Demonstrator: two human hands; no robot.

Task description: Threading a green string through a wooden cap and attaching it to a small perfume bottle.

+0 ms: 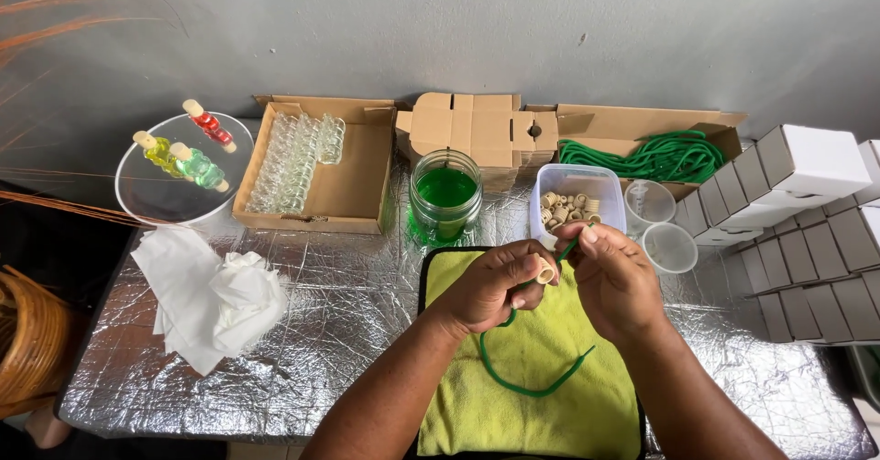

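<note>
My left hand point(490, 288) pinches one wooden bead point(545, 273); my right hand point(612, 277) pinches one green cord point(532, 368) at its end, both closed above the yellow cloth point(550, 405). Beyond my hands I count one jar of green liquid point(445, 194), two clear cups point(660, 226), and three small filled bottles point(188, 148).

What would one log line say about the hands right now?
left hand: pinches small wooden cap | right hand: holds green cord at cap | cord loop hangs over yellow cloth | jar of green liquid behind
</note>
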